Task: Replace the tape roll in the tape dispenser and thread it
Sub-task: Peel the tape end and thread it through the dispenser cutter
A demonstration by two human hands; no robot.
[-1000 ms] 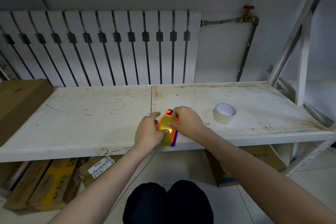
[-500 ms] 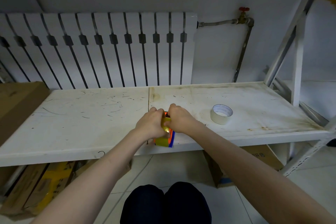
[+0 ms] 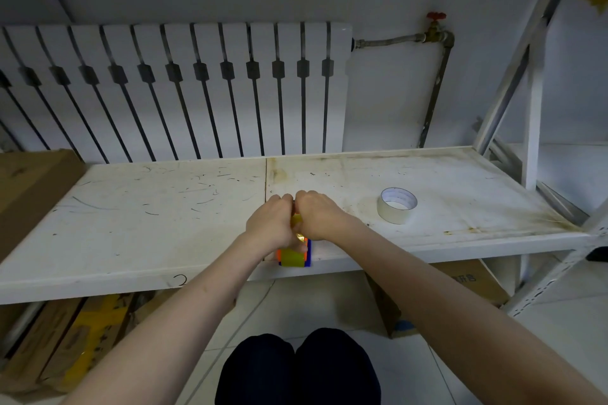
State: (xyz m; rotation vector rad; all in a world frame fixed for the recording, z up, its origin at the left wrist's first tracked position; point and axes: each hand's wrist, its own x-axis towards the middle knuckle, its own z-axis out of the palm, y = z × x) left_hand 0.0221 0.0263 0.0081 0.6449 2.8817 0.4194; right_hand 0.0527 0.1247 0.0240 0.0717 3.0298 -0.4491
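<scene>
An orange and blue tape dispenser (image 3: 293, 256) with a yellowish tape roll in it stands at the front edge of the white shelf (image 3: 164, 207). My left hand (image 3: 270, 225) and my right hand (image 3: 317, 215) are both closed over its top, knuckles touching, so the upper part of the dispenser is hidden. A strip of yellowish tape shows between the two hands. A second, pale tape roll (image 3: 397, 205) lies flat on the shelf to the right, apart from both hands.
A white radiator (image 3: 171, 89) stands behind the shelf, with a pipe and red valve (image 3: 436, 26) to its right. A cardboard box (image 3: 29, 191) lies on the shelf's left end. Shelf uprights (image 3: 533, 102) rise at the right. More boxes sit below.
Both hands have shifted forward over the dispenser and closed together on top of it; a second ago their fingers were spread on the roll's sides. The camera tilted slightly.
</scene>
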